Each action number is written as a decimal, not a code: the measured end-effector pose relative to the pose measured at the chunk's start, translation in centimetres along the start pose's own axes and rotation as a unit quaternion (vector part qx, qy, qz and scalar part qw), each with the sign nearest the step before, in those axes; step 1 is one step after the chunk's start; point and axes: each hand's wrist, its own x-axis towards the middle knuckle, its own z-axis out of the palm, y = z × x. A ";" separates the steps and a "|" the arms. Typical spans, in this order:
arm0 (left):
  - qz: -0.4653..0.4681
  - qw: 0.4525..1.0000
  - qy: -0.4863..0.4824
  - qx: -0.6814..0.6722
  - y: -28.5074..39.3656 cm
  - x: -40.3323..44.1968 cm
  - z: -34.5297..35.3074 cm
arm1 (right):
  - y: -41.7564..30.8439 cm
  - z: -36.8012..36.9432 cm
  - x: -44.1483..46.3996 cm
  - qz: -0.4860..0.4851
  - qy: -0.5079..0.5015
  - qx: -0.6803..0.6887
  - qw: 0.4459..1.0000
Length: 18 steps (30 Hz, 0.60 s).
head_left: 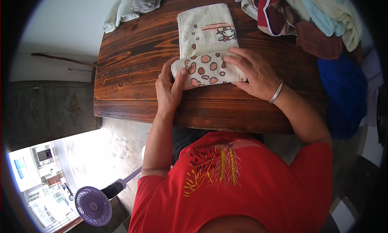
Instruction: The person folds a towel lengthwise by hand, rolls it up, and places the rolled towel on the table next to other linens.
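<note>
Left hand (pixel 169 87) and right hand (pixel 258 75) grasp a patterned towel (pixel 207 41) by either side of its turned-over end. Beyond their grip, to the right, cloths (pixel 299 13) lie heaped.

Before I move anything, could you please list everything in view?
Spotted towel: 1, cream with pinkish spots, on the table under both hands
Table: 1, brown wood, centre
Rolled towels: at least 3, white and grey, table's far left
Cloth pile: count unclear, mixed colours, table's far right
Blue cloth: 1, blue, beside the table's right edge
Fan: 1, purple, lower left
Stick: 1, brown, by the left wall
Bracelet: 1, silver, right wrist
Shirt: 1, red, on the wearer
Dark right edge: unclear
Left hand: 1, towel's left end
Right hand: 1, towel's right end
</note>
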 end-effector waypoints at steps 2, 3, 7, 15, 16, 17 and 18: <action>0.010 1.000 0.001 0.028 0.0 0.0 -0.1 | 0.0 -0.1 0.0 0.004 0.002 0.007 1.000; 0.016 0.999 0.000 0.046 -0.1 0.0 -0.2 | 0.0 -0.1 0.0 0.005 0.007 0.019 1.000; 0.079 0.993 -0.008 0.091 0.5 0.0 -0.5 | -0.2 -0.6 0.3 0.002 0.023 0.061 0.998; 0.056 0.995 -0.082 -0.002 -0.7 -0.6 -0.5 | 0.0 -0.6 0.5 0.043 0.050 0.211 0.975; 0.053 0.995 -0.088 -0.006 -0.7 -0.7 -0.5 | 0.1 -0.5 0.5 0.050 0.059 0.234 0.969; 0.060 0.994 -0.093 0.005 -0.9 -0.7 -0.6 | 0.0 -0.9 0.6 0.094 0.023 0.280 0.955; 0.066 0.993 -0.097 0.016 -1.2 -0.6 -0.8 | -0.1 -1.4 0.6 0.138 -0.013 0.324 0.936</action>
